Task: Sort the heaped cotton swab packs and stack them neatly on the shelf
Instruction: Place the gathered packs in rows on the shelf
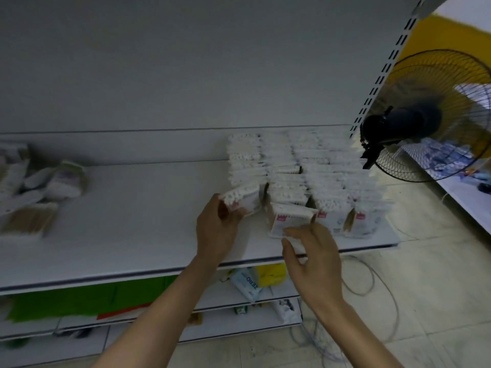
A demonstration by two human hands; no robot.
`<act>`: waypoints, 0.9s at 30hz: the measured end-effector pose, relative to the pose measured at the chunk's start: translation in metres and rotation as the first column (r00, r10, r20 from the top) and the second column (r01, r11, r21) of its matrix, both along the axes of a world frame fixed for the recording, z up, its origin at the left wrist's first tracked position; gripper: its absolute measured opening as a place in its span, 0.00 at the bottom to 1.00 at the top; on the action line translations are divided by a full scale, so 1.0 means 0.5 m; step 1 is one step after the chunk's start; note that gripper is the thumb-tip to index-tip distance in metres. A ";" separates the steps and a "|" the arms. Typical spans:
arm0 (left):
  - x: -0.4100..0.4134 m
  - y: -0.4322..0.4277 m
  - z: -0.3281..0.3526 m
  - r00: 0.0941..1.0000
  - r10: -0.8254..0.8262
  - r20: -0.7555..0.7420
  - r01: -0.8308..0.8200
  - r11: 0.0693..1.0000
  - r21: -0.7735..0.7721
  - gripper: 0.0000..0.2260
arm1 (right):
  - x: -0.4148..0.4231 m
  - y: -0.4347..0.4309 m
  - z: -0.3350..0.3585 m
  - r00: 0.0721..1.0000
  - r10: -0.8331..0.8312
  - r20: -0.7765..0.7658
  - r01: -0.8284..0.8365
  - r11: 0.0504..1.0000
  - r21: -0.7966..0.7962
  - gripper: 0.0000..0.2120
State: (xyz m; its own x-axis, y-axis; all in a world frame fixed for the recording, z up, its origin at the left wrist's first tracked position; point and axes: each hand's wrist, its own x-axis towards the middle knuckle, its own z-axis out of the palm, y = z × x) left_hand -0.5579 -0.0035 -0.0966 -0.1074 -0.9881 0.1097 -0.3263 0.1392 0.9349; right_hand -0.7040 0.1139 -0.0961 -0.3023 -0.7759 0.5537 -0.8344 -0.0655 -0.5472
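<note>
On the right end of the white metal shelf (pixel 132 221), the left hand (pixel 215 232) grips a clear cotton swab pack (pixel 243 200), long axis crosswise, against the leftmost stack (pixel 245 160); the right hand (pixel 310 251) pinches the lower edge of the neighbouring pack (pixel 291 221).

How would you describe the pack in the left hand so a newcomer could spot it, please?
On the long white metal shelf, rows of clear cotton swab packs fill the right end. At the leftmost row's front, the left hand grips one clear red-labelled pack, tilted askew unlike the neighbours.
</note>
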 end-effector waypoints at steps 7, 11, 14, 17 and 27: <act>-0.031 -0.015 -0.038 0.949 0.024 0.315 0.018 0.991 -0.130 0.33 | -0.044 -0.076 -0.008 0.871 -0.085 -0.483 0.037 0.994 -0.107 0.15; -0.040 -0.018 -0.046 0.824 -0.006 0.567 0.107 0.984 -0.145 0.23 | -0.066 -0.080 -0.008 0.831 -0.044 -0.555 -0.029 0.992 -0.122 0.11; -0.036 -0.023 -0.044 0.851 0.032 0.523 0.083 0.978 -0.194 0.20 | -0.071 -0.080 -0.007 0.839 -0.012 -0.544 -0.046 0.995 -0.093 0.11; -0.034 -0.022 -0.039 0.884 0.059 0.464 0.064 0.968 -0.244 0.19 | -0.063 -0.081 -0.006 0.875 -0.004 -0.484 -0.032 0.997 -0.067 0.12; -0.036 -0.028 -0.042 0.938 0.072 0.340 0.044 0.946 -0.321 0.13 | -0.003 -0.069 -0.001 0.973 -0.058 -0.222 0.057 0.998 -0.008 0.17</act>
State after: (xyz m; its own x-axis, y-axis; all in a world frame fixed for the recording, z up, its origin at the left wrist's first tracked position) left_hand -0.5759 -0.0175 -0.1178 -0.1818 -0.9078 0.3779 -0.6222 0.4038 0.6707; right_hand -0.7056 0.0794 -0.0967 -0.2154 -0.7600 0.6132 -0.9376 -0.0144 -0.3473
